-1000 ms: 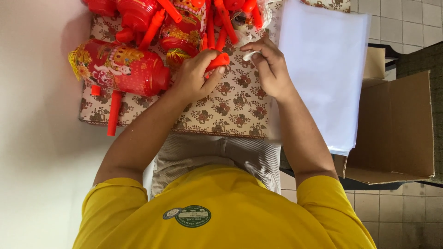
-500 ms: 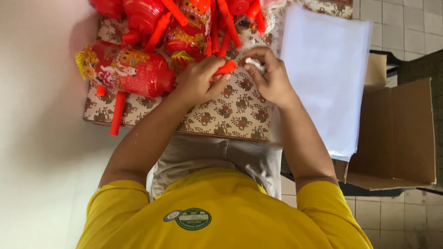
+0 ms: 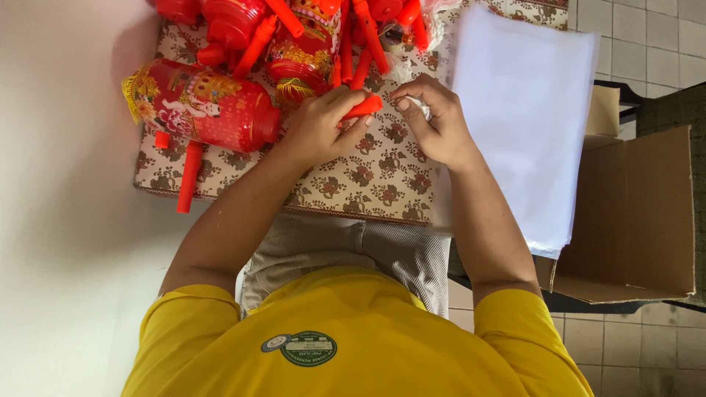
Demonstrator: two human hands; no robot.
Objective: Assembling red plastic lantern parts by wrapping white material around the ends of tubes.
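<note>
Left hand (image 3: 320, 126) clenched around a short red plastic stick (image 3: 362, 108) at table centre, right hand (image 3: 434, 121) pinching a small white scrap (image 3: 421, 108) at its three o'clock; loose grip risking the stick slipping among red lanterns (image 3: 202, 105) at ten o'clock.

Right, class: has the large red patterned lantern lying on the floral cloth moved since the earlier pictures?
No. The large red patterned lantern lies in the same spot, near the left edge of the floral cloth.
</note>
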